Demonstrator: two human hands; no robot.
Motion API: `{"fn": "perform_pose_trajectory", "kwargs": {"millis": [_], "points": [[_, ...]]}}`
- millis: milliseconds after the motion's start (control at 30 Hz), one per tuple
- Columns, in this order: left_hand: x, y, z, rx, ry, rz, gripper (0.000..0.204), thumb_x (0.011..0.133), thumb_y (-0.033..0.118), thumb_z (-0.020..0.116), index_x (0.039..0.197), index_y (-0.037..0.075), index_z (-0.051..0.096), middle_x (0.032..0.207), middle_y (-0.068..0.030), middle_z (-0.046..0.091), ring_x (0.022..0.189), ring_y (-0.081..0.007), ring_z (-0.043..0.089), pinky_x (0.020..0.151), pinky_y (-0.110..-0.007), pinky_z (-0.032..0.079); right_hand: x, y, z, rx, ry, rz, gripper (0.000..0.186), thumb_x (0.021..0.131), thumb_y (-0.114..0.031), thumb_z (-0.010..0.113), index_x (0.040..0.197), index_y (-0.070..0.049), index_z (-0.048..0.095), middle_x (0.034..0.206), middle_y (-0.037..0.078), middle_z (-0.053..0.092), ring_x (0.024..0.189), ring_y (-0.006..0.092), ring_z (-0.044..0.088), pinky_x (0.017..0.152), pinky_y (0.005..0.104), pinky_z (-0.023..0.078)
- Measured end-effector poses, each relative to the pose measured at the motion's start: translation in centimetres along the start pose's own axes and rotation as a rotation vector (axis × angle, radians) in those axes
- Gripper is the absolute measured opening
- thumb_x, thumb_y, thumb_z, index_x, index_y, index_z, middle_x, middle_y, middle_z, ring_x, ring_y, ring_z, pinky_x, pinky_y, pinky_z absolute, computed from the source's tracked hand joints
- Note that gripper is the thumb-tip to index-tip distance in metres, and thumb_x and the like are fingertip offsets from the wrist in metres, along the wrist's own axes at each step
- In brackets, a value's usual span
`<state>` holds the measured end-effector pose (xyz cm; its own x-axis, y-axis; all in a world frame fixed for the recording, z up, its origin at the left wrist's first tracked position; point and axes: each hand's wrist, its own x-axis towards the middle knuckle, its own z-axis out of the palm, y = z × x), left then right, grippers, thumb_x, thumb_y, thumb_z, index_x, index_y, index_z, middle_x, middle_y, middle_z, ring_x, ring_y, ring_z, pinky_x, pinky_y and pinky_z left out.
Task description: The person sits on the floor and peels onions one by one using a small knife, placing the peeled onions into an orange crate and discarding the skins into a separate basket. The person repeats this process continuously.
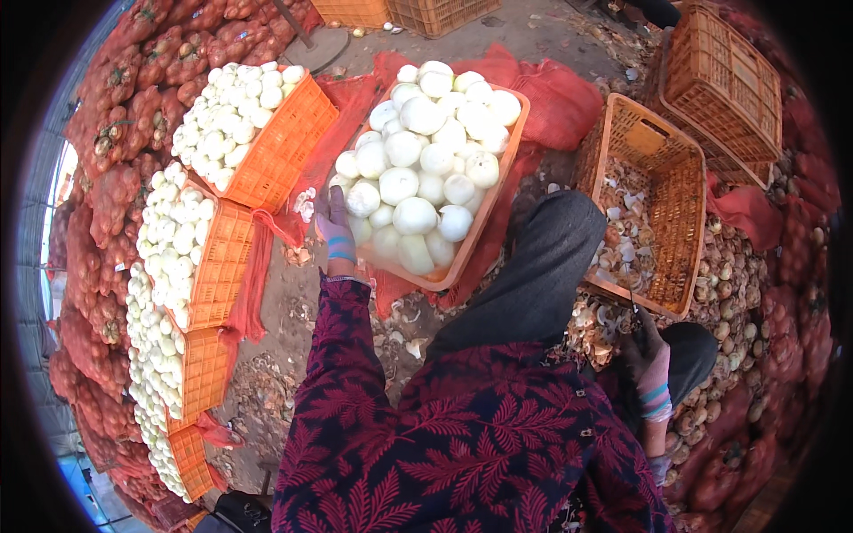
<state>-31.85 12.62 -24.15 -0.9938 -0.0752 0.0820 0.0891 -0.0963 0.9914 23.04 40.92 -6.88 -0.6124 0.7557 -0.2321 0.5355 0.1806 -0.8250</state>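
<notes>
A dark sleeve with a red leaf pattern (462, 444) filled the lower frame. From it the left hand (336, 226), in a grey glove with blue bands, reached to the near corner of the orange crate (518, 120) heaped with large peeled white onions (418, 115); its fingers lay fairly flat and close together against one onion at the edge, holding nothing that I could tell. The right hand (647, 351), gloved too, appeared closed on a thin knife, though its fingers were hard to make out. The peeled onions looked firm, smooth and likely slippery, best cupped whole in the palm. Four crates of smaller peeled onions (240, 111) stood at the left, three empty-looking orange crates (675, 191) at the right.
</notes>
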Motion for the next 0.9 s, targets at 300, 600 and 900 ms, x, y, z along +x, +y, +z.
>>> {"fn": "perform_pose_trajectory", "kwargs": {"millis": [300,600,900], "points": [[2.0,3.0,-2.0,-0.008,-0.123,-0.052,0.065,0.101,0.029,0.067,0.150,-0.005,0.044,0.149,-0.0164,0.050,0.134,-0.0254,0.051,0.114,-0.038,0.040,-0.7,-0.3,0.4,0.058,0.073,-0.001,0.052,0.094,-0.004,0.065,0.145,0.001,0.054,0.078,-0.005,0.052,0.072,0.0054,0.046,0.065,0.0222,0.044],[-13.1,10.1,8.0,0.662,-0.538,0.711,0.062,0.090,0.020,0.075,0.142,-0.004,0.051,0.144,-0.0196,0.052,0.136,-0.0338,0.050,0.116,-0.045,0.038,4.2,1.7,-5.5,-0.219,-0.010,0.184,0.065,0.087,-0.015,0.072,0.148,-0.013,0.051,0.105,0.020,0.073,0.096,0.0302,0.072,0.086,0.0414,0.056],[-19.0,1.7,13.2,1.311,-1.312,1.222,0.052,0.088,0.015,0.056,0.138,0.003,0.058,0.139,-0.0163,0.058,0.137,-0.0354,0.047,0.124,-0.054,0.024,15.0,8.5,-5.1,-0.702,-0.182,0.015,0.034,0.086,-0.014,0.065,0.120,-0.008,0.065,0.102,0.023,0.073,0.100,0.0398,0.070,0.087,0.0499,0.055]]}}
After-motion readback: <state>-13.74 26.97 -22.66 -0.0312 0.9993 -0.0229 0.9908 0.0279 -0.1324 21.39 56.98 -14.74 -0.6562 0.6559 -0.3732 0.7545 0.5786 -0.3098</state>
